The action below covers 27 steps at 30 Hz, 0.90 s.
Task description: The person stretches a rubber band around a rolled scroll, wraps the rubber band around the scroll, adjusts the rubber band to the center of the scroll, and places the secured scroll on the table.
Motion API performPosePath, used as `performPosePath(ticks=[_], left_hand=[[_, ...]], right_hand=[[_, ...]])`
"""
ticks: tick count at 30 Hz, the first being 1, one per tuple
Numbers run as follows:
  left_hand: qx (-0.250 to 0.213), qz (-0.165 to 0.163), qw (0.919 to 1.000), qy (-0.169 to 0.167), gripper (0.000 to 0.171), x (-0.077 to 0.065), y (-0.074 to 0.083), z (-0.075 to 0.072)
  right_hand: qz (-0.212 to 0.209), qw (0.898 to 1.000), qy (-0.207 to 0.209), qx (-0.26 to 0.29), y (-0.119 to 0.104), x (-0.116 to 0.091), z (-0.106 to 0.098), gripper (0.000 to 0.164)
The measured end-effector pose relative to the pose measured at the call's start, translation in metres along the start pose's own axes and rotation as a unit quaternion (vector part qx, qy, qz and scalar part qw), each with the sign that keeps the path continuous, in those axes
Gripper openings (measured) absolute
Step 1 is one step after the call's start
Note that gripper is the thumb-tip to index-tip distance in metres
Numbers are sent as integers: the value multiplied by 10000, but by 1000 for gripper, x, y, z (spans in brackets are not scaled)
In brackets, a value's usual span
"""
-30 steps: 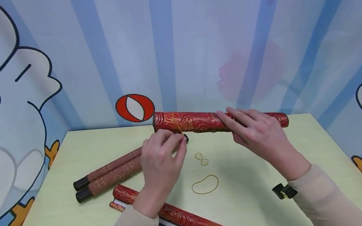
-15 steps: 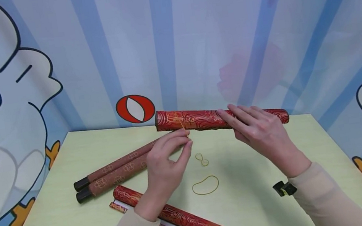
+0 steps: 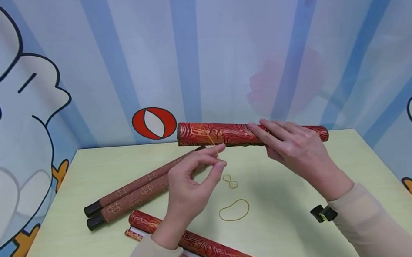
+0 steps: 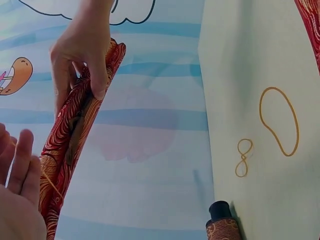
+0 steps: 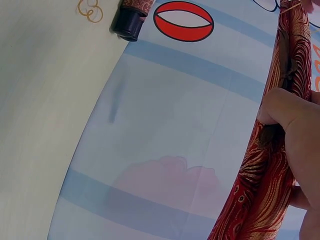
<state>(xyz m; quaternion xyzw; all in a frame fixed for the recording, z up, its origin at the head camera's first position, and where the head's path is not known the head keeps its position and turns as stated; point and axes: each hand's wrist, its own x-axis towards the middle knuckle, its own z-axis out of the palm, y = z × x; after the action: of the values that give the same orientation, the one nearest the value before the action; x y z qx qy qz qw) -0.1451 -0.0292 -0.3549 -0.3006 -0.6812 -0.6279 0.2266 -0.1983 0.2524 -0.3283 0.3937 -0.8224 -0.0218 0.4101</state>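
Observation:
A rolled red scroll (image 3: 234,134) with gold wave patterns is held up above the far side of the table. My right hand (image 3: 298,153) grips it right of its middle, thumb underneath in the right wrist view. Near the scroll's left end, a thin yellow rubber band (image 3: 209,136) goes round it. My left hand (image 3: 188,188) holds that band stretched out from the roll, with finger and thumb tips at its near end. In the left wrist view, the stretched rubber band (image 4: 51,185) runs from the fingers to the scroll, and a dark ribbon (image 4: 75,137) lies along the roll.
Two brown scrolls (image 3: 136,195) with black end caps lie side by side at the left. A partly unrolled red scroll (image 3: 223,249) lies in front, under the left forearm. Between the arms are a looped rubber band (image 3: 234,208) and a twisted one (image 3: 229,181).
My left hand has moved slightly right, drawing the rubber band along the scroll, and its thumb and fingers have spread a little. The scroll's left end has risen slightly.

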Motion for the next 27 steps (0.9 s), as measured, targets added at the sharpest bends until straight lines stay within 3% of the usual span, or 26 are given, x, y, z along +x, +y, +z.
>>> performPosePath(ticks=[8,13,17,22,25,27], left_hand=[[-187,-756,9949,-645,3,0,-1,-3],[169,-1660,9802,-1068,13,2,-5,-7],[-112,-2641,9562,-1254,26,8,-7,-10],[-711,-3883,9127,-1054,52,17,-9,-11],[-917,-4270,8957,-831,62,18,-10,-11],[-1084,-4371,8905,-657,64,17,-9,-10]], right_hand=[[20,10000,-21,3,2,-1,-3,81],[39,9999,120,-68,4,1,-6,80],[31,9996,262,-29,4,2,-9,79],[47,9998,182,-80,4,3,-10,68],[86,9996,211,-146,5,2,-9,70],[107,9995,245,-143,5,1,-8,75]])
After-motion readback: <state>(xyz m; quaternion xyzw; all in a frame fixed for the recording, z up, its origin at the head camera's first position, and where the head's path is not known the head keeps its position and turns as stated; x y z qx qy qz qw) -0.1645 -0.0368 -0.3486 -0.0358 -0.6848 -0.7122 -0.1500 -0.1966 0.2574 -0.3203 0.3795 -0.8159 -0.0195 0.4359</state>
